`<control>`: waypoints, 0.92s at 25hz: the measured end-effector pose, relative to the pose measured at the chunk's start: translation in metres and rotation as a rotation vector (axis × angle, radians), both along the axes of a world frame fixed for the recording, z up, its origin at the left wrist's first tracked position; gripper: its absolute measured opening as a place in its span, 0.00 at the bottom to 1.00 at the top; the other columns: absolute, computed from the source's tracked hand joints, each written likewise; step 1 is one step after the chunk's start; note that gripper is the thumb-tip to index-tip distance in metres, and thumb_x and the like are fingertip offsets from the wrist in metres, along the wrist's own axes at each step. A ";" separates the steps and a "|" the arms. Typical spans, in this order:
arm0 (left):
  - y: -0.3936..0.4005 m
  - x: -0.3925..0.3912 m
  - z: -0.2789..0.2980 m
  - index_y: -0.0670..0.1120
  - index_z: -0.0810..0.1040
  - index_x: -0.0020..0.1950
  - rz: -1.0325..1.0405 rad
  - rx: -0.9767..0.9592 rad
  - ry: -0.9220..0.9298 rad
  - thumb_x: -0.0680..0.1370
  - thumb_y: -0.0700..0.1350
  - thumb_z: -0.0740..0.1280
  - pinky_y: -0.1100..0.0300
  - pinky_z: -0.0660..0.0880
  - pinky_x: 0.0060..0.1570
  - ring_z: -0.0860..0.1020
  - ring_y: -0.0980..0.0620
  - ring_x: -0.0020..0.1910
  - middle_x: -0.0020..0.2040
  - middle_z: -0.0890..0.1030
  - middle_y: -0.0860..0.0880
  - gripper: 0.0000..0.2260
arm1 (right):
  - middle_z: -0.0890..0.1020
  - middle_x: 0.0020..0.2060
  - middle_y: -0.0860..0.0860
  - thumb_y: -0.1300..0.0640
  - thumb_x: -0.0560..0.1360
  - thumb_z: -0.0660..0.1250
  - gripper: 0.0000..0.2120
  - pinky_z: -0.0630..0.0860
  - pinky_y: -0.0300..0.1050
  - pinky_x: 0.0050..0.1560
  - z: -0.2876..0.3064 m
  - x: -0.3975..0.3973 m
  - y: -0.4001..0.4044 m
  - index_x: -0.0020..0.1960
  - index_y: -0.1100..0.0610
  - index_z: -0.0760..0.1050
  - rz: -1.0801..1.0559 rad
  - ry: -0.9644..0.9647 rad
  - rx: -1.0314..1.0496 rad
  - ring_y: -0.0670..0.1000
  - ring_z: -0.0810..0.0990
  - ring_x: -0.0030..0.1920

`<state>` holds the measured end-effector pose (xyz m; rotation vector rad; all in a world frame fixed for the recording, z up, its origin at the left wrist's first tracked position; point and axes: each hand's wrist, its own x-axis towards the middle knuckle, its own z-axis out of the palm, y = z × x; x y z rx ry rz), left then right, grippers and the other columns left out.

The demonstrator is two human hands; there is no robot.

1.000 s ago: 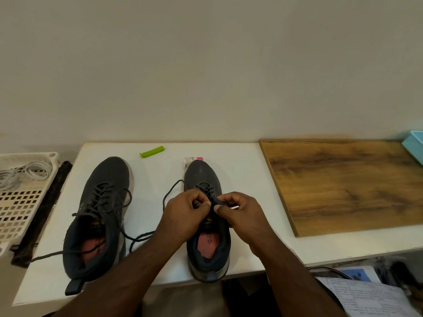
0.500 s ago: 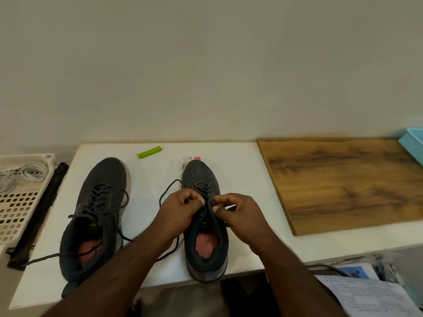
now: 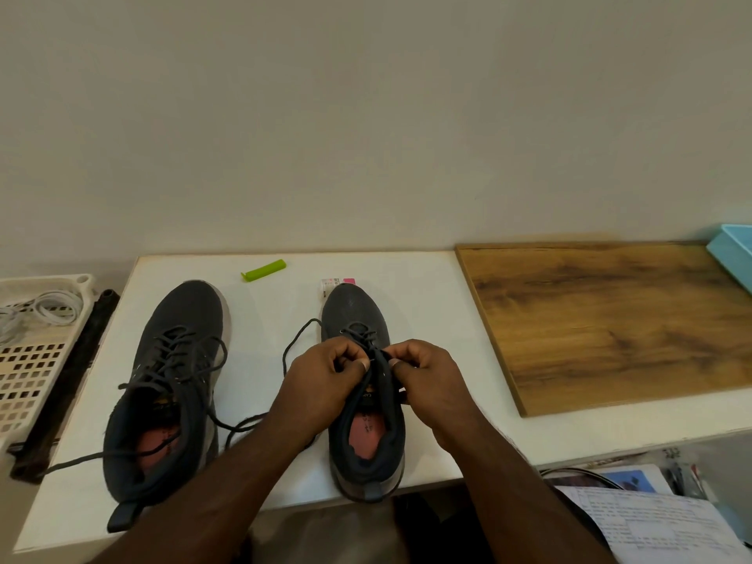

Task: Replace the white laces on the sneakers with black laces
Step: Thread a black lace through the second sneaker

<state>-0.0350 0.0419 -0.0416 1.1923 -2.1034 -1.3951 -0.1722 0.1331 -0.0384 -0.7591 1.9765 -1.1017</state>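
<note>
While both curled hands pinch black lace (image 3: 294, 343), left hand (image 3: 321, 378), right hand (image 3: 433, 376), dark mesh sneaker (image 3: 358, 307).

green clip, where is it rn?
Head view: the green clip lies at the white table's far edge, left of centre, between the toes of the two sneakers.

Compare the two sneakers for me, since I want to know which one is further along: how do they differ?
The left sneaker lies untouched, black lace threaded up its eyelets, loose ends trailing over the table. The right sneaker shows crossings only near its toe; the left hand and right hand pinch its black lace. Both are dark, with reddish insoles, toes toward the wall.
</note>
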 end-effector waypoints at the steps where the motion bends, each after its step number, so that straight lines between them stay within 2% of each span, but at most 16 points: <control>1: 0.001 -0.001 0.000 0.53 0.81 0.44 0.004 -0.034 -0.020 0.78 0.46 0.68 0.68 0.75 0.39 0.79 0.60 0.38 0.37 0.82 0.54 0.05 | 0.85 0.45 0.48 0.61 0.80 0.63 0.11 0.83 0.54 0.52 0.000 0.000 0.000 0.49 0.50 0.83 0.002 0.004 0.001 0.50 0.84 0.48; 4: 0.003 -0.002 0.000 0.52 0.81 0.44 0.025 -0.094 -0.039 0.78 0.46 0.69 0.73 0.71 0.36 0.79 0.62 0.39 0.36 0.82 0.55 0.04 | 0.85 0.45 0.47 0.58 0.80 0.65 0.09 0.83 0.54 0.52 0.002 0.000 0.001 0.50 0.48 0.83 0.011 0.018 -0.018 0.50 0.84 0.47; 6: 0.005 -0.003 0.001 0.52 0.81 0.43 0.032 -0.109 -0.031 0.78 0.47 0.69 0.73 0.72 0.36 0.78 0.63 0.39 0.36 0.82 0.55 0.04 | 0.84 0.45 0.46 0.51 0.79 0.67 0.05 0.83 0.52 0.52 0.005 0.000 0.003 0.50 0.48 0.82 0.035 0.037 -0.037 0.49 0.83 0.48; 8: 0.005 -0.003 0.001 0.53 0.81 0.44 0.028 -0.116 -0.038 0.78 0.47 0.69 0.72 0.72 0.36 0.78 0.63 0.40 0.37 0.82 0.55 0.04 | 0.84 0.45 0.45 0.48 0.77 0.69 0.06 0.83 0.50 0.53 0.006 -0.001 0.004 0.51 0.47 0.82 0.082 0.107 -0.019 0.48 0.83 0.48; 10: 0.005 -0.003 0.000 0.53 0.81 0.44 0.030 -0.118 -0.053 0.78 0.47 0.69 0.73 0.71 0.36 0.78 0.63 0.40 0.36 0.81 0.55 0.03 | 0.84 0.44 0.47 0.52 0.79 0.68 0.06 0.83 0.52 0.53 0.004 -0.002 0.003 0.52 0.50 0.84 0.079 0.131 0.010 0.49 0.83 0.48; 15: 0.004 -0.004 0.000 0.52 0.80 0.43 0.045 -0.124 -0.068 0.77 0.47 0.69 0.70 0.71 0.37 0.78 0.60 0.38 0.36 0.81 0.54 0.04 | 0.85 0.47 0.56 0.61 0.82 0.63 0.08 0.84 0.55 0.52 0.001 -0.004 0.000 0.53 0.58 0.82 -0.060 -0.125 0.057 0.57 0.84 0.49; 17: 0.005 -0.005 0.000 0.52 0.80 0.42 0.048 -0.123 -0.072 0.77 0.47 0.69 0.71 0.70 0.36 0.78 0.60 0.38 0.35 0.81 0.54 0.04 | 0.85 0.48 0.58 0.63 0.82 0.62 0.09 0.84 0.52 0.49 0.002 -0.004 0.000 0.54 0.60 0.81 -0.078 -0.221 0.053 0.59 0.84 0.50; 20: 0.006 -0.006 0.000 0.52 0.80 0.40 0.058 -0.141 -0.072 0.76 0.46 0.70 0.72 0.70 0.34 0.78 0.61 0.37 0.34 0.81 0.54 0.05 | 0.85 0.47 0.60 0.64 0.82 0.62 0.09 0.82 0.43 0.40 0.004 -0.004 0.000 0.54 0.61 0.81 -0.100 -0.302 0.047 0.56 0.85 0.47; 23: 0.006 -0.008 0.001 0.51 0.80 0.41 0.038 -0.183 -0.086 0.76 0.47 0.70 0.72 0.69 0.34 0.78 0.59 0.37 0.34 0.80 0.54 0.05 | 0.85 0.47 0.60 0.65 0.82 0.62 0.09 0.81 0.42 0.38 0.005 -0.004 0.001 0.54 0.62 0.81 -0.107 -0.331 0.025 0.55 0.85 0.45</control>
